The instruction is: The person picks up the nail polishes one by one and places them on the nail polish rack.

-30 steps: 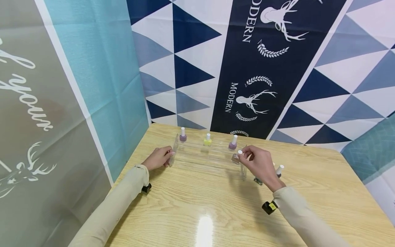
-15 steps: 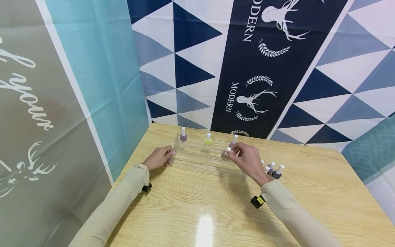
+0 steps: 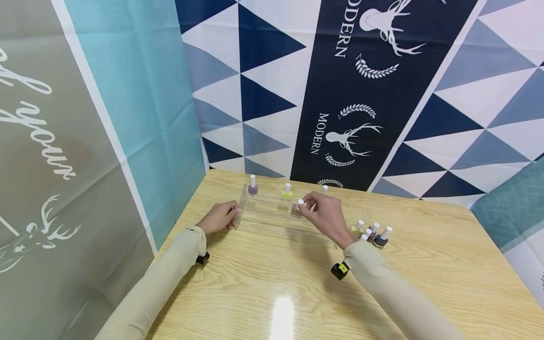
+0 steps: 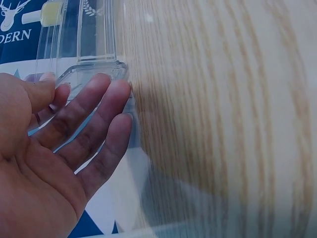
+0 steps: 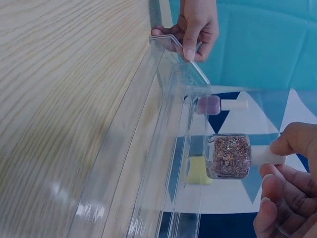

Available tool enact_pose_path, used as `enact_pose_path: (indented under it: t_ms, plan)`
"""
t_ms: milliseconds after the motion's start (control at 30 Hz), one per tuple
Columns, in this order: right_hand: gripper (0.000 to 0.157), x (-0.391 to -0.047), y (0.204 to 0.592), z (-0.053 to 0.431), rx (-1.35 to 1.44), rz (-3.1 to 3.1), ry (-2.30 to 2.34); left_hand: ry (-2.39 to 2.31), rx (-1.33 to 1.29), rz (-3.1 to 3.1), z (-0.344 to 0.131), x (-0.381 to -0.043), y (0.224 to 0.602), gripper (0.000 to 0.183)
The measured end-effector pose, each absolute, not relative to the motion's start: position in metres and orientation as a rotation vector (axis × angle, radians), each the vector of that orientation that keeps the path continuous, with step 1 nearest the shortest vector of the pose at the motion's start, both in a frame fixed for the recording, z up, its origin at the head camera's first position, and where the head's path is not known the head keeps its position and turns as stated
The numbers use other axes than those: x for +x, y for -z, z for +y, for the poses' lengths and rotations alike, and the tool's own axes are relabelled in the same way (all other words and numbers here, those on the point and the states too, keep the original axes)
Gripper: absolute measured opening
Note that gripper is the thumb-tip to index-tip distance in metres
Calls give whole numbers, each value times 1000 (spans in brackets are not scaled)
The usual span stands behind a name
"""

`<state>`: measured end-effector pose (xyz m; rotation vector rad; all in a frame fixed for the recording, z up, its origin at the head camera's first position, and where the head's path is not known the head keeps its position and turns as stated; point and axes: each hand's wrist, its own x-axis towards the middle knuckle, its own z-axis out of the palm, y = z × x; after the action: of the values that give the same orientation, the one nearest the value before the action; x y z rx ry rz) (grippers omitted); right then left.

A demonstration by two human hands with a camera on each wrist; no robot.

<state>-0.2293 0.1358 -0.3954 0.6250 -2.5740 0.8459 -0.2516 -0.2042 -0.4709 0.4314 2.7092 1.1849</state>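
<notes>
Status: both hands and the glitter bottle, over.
Left hand grips clear rack at end. Right hand pinches glitter bottle by white cap, over rack. Yellow bottle close behind; no obstruction seen.

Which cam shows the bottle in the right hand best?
The right wrist view: the glitter bottle appears large there, its flecks distinct, with the right hand pinching its white cap. The head view shows it too, but small, with little detail; the left wrist view doesn't show it.
</notes>
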Motion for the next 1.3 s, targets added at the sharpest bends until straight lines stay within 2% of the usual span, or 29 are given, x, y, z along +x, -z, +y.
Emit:
enact_pose_path:
  t_ms: [1300]
  plan:
    - [17,-256,402,32,760,-2602,-945,-1168,420,2720,-204,-253,471,28]
